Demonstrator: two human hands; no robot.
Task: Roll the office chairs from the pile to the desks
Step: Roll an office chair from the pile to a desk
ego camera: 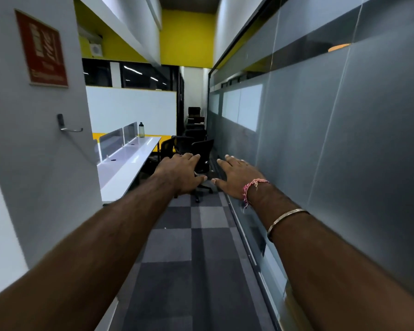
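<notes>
Both my arms stretch forward down a narrow aisle. My left hand [179, 174] and my right hand [237, 176] are open, palms down, fingers spread, holding nothing. Beyond them stands a black office chair [202, 151] on a wheeled base, its back toward me, still out of reach. Further black chairs [194, 133] crowd together behind it along the aisle's far end. A long white desk [127, 163] with low glass dividers runs along the left side.
A frosted glass partition [320, 139] lines the right side. A grey wall [41, 151] with a metal hook and a red sign closes the left. A dark bottle [141, 129] stands on the desk's far end. Grey chequered carpet [196, 259] covers the aisle.
</notes>
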